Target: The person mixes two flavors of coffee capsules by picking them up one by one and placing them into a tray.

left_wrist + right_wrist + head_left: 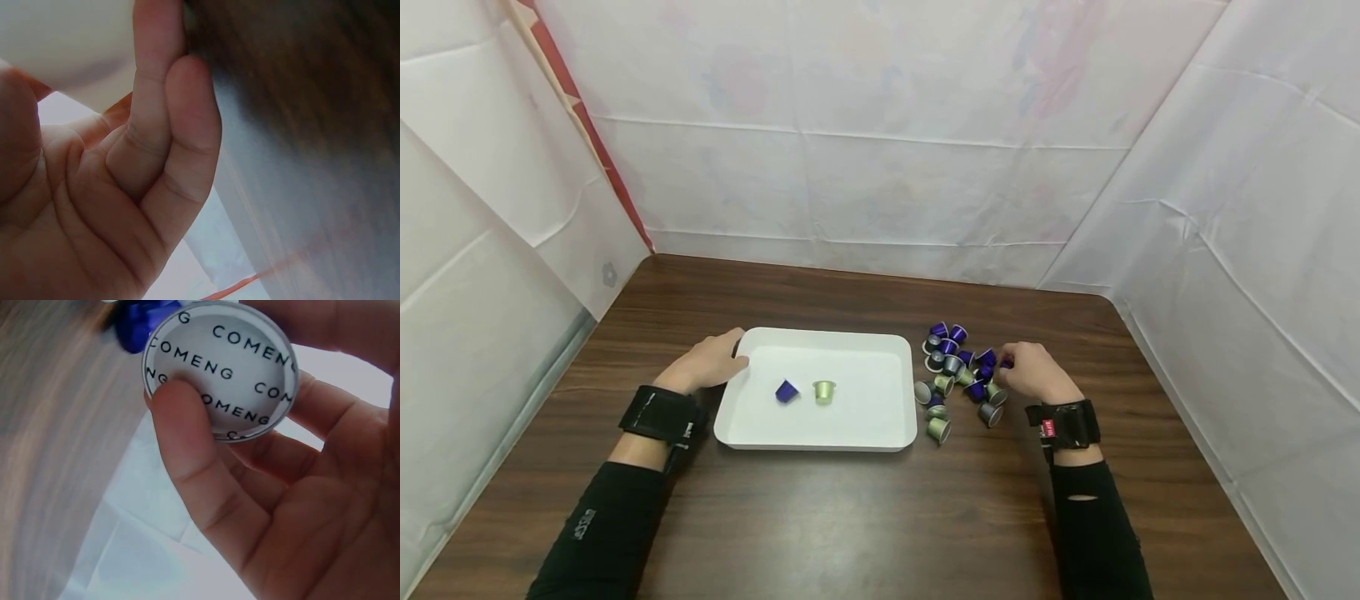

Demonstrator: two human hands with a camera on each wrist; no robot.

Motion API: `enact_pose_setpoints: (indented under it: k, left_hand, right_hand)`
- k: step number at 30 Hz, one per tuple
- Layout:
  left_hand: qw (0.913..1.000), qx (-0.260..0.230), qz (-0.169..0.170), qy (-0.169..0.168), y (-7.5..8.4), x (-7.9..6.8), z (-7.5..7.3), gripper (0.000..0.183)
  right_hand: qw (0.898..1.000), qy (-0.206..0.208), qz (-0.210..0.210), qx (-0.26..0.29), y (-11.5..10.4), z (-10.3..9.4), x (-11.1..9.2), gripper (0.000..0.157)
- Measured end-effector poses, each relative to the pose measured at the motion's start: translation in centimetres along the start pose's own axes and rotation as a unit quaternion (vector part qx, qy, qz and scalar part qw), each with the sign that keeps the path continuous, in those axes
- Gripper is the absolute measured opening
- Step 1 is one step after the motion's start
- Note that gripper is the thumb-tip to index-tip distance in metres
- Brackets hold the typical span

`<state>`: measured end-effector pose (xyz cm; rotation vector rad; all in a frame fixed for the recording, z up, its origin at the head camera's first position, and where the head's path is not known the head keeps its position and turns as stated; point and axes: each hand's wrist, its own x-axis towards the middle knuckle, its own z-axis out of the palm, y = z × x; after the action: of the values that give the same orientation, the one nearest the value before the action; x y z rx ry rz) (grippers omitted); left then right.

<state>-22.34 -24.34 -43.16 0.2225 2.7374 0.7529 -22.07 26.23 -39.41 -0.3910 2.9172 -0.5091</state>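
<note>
Pinching a purple, round-lidded capsule (240, 365) between thumb and fingers, the right hand (1036, 372) sits right of a white rectangular tray (857, 423), whose left edge the left hand (709, 361) grips.

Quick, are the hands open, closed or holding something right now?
Left hand: closed, gripping the white tray by its left edge.
Right hand: closed, holding a capsule.
</note>
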Motion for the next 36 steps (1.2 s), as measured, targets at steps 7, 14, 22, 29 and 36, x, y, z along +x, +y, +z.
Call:
enact_pose_setpoints:
  k: [7,14,22,29,36]
  left_hand:
    - [1.0,0.001,-0.002,-0.003,0.0,0.0,-0.1,0.044]
    - [1.0,0.0,0.001,-0.004,0.1,-0.1,-0.1,0.044]
    - [1.0,0.002,0.004,-0.001,0.0,0.0,0.0,0.043]
    - [1.0,0.001,0.004,-0.001,-0.2,0.1,0.0,0.043]
    - [1.0,0.0,0.003,-0.005,-0.1,0.1,-0.1,0.043]
  right_hand:
    - [1.0,0.004,-0.013,0.003,-1.8,-0.4,-0.4,0.024]
    - [0.999,0.0,-0.041,-0.003,-4.3,-0.3,-0.1,0.023]
    - [0.996,0.007,-0.085,-0.033,-7.6,0.0,0.6,0.022]
    - [0.991,0.007,-0.125,-0.055,-10.3,0.1,1.0,0.017]
    - [0.985,-0.006,-0.159,-0.063,-12.3,0.7,1.2,0.02]
